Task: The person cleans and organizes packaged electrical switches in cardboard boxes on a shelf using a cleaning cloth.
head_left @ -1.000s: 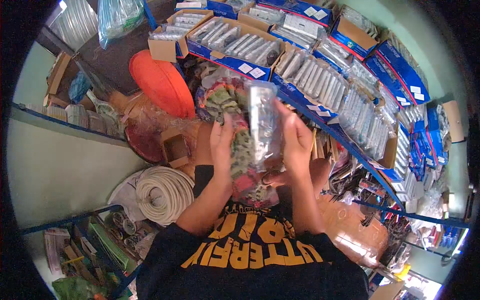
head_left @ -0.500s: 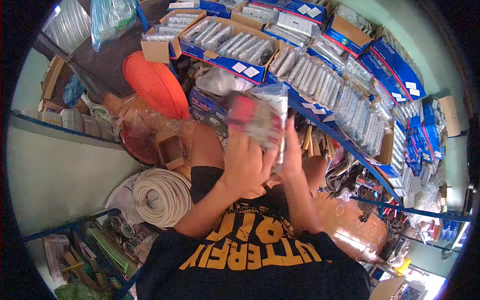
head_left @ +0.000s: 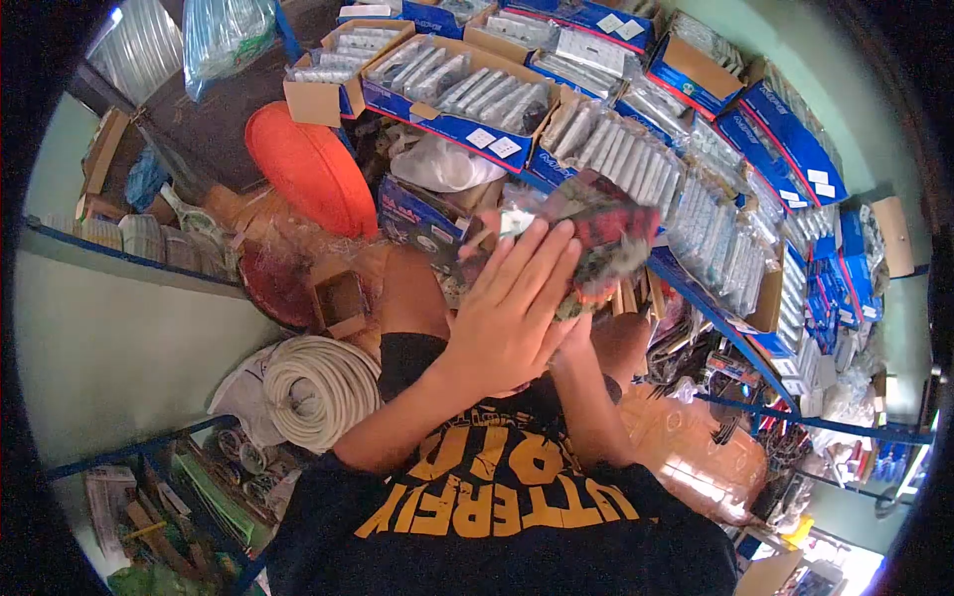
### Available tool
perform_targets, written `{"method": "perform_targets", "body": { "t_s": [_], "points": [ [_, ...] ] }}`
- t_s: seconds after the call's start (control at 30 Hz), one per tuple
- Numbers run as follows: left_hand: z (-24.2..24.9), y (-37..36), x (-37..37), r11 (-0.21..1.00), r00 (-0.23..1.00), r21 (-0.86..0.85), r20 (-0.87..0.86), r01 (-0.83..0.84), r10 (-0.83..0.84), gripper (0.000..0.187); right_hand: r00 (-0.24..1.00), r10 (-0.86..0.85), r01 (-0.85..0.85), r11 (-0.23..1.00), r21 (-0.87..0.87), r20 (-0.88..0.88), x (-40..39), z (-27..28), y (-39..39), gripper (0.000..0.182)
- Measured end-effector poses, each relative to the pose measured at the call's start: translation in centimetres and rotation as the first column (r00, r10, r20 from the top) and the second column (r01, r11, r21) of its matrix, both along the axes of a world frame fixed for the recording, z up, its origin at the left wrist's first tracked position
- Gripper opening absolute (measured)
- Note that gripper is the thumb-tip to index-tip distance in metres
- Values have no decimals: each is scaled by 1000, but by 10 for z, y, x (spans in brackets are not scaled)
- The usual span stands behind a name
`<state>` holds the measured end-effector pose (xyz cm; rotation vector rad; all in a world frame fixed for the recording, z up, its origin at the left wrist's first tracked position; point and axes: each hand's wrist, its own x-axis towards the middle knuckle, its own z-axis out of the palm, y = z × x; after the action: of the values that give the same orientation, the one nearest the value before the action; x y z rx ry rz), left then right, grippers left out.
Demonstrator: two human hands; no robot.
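My left hand [head_left: 512, 303] lies with straight fingers, held close together, over a bunched checked cloth [head_left: 611, 238] in dark red and grey-green. The cloth sticks out to the right of the fingers and is partly blurred. Past my left fingertips shows a small white part of a flat packet [head_left: 517, 221]; the rest is covered by hand and cloth. My right hand [head_left: 573, 343] is underneath, supporting the packet from below, with most of its fingers hidden behind my left hand.
Shelves ahead carry open blue cartons [head_left: 457, 124] of plastic-wrapped white packs. A red-orange round stool seat [head_left: 313, 169] stands at left, above a small open cardboard box [head_left: 340, 300]. A coil of white hose [head_left: 323, 392] lies lower left. A brown surface [head_left: 696, 452] is at right.
The cloth has swung from the upper left of the packet to its right. My left hand has turned flat over the packet, and my right hand has dropped lower behind it.
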<state>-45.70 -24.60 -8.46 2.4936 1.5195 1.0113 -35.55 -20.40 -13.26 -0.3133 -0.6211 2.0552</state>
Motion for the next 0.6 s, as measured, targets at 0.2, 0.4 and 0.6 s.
{"method": "perform_targets", "body": {
  "t_s": [0.2, 0.4, 0.6],
  "points": [
    [-34, -9, -2, 997, 981, -52, 181, -56, 65, 77, 977, 12, -25, 998, -58, -212, -3, 7, 11, 62],
    [-68, -31, 12, 995, 983, 12, 158, -100, 96, 73, 961, 7, -28, 997, -71, -277, -4, 9, 22, 71],
    [-89, -33, -15, 961, 936, 39, 244, -272, 255, 30, 969, -171, 183, 981, -56, 178, -9, 33, 0, 71]
  ]
}}
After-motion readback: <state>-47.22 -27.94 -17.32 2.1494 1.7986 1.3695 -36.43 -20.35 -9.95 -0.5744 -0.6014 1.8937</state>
